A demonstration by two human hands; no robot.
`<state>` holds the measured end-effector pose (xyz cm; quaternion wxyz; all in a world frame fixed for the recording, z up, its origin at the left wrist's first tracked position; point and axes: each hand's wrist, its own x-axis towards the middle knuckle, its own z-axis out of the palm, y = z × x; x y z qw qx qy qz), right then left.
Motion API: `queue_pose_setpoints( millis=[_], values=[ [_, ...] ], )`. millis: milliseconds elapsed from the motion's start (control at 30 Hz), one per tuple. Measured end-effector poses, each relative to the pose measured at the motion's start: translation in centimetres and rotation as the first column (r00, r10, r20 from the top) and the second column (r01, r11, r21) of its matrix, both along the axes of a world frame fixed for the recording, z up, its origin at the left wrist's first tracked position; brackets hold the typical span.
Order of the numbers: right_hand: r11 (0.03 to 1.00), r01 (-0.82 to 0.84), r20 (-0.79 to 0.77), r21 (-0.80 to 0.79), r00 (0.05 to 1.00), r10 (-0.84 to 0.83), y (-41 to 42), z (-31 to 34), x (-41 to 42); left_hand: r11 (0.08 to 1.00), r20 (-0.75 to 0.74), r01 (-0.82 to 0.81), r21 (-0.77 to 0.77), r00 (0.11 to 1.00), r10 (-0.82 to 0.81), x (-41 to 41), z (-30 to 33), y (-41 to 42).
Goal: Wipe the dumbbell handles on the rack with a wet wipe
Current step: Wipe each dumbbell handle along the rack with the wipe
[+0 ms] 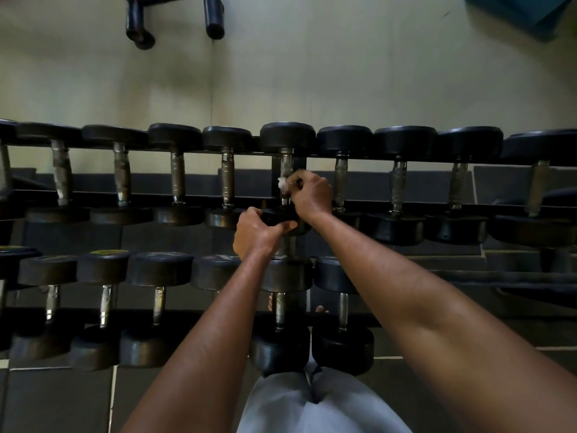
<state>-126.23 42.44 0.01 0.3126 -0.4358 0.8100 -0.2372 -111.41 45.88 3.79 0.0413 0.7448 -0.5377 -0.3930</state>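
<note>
- I count ten dumbbells on the top tier of the rack (437, 165), edge ones cut off by the frame; about seven on the lower tier, partly behind my arms.
- One wipe (282, 183) — small white wad, pressed on the metal handle (285, 165) of the sixth dumbbell (287, 137) from the left, top tier.
- Right hand (310, 193): fingers curled round the handle at mid-length, pinching the wipe against it; wipe pokes out on the left of the fingertips.
- Left hand (257, 232): fingers curled over the near head of that same dumbbell, thumb stretched right along its front edge — gripping it.
- Both forearms reach up and forward from the bottom of the frame, converging on that dumbbell; right wrist sits higher and farther than left.
- Two dark bar ends (175, 20) at the top, against the pale wall (343, 73).
- Blue thing (524, 14) in the top right corner; can't tell what it is.
</note>
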Motion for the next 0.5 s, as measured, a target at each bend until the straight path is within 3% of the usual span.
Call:
queue_pose_setpoints(
  millis=[200, 367, 433, 500],
  values=[
    [0.963, 0.251, 0.107, -0.1, 0.965, -0.24, -4.6, 0.5, -0.2, 1.0, -0.005, 0.007, -0.022, 1.0, -0.008, 0.1, -0.8, 0.2],
    [0.929, 0.353, 0.219, -0.115, 0.921, -0.323, -4.3, -0.9, 0.4, 1.0, 0.004, 0.017, -0.013, 1.0, -0.017, 0.1, -0.7, 0.0],
    [0.908, 0.414, 0.3, -0.068, 0.876, -0.377, -4.6, -1.3, 0.2, 0.999, -0.008, 0.036, -0.006, 0.999, -0.036, 0.2, -0.8, -0.1],
    [0.849, 0.529, 0.42, 0.02, 0.766, -0.487, -4.9, -1.5, 0.1, 0.999, -0.011, 0.047, -0.004, 0.999, -0.047, 0.3, -0.6, -0.1]
  ],
)
